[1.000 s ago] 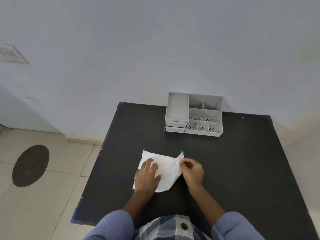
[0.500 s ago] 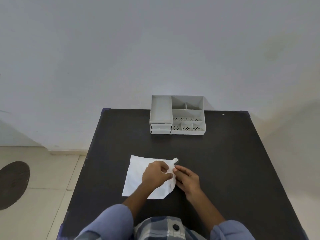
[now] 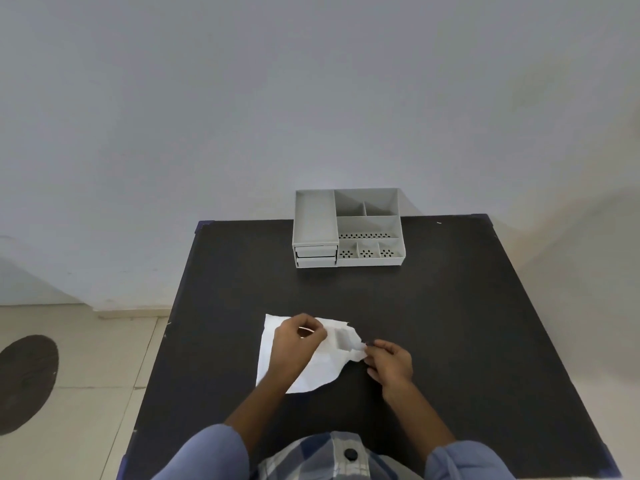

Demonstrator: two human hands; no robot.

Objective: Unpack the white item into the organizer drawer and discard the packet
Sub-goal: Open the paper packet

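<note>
A white packet (image 3: 320, 370) lies on the black table (image 3: 433, 323) in front of me. My left hand (image 3: 294, 341) rests on its upper part with fingers curled, pinching the packet near the top. My right hand (image 3: 389, 363) pinches the packet's right corner, which is pulled out to the right. A small white fold of the packet stands up between the two hands. The grey organizer (image 3: 348, 228) stands at the table's far edge, with two shut drawers (image 3: 316, 256) at its lower left. The white item inside the packet is not visible.
The organizer has several open compartments on top, some with perforated floors. A grey wall rises behind the table. Tiled floor with a dark round mark (image 3: 26, 379) lies to the left. My blue sleeves and checked shirt fill the bottom edge.
My left hand has shifted from lying flat on the packet to pinching its upper part. My right hand has pulled the right corner outward. The camera view has also swung.
</note>
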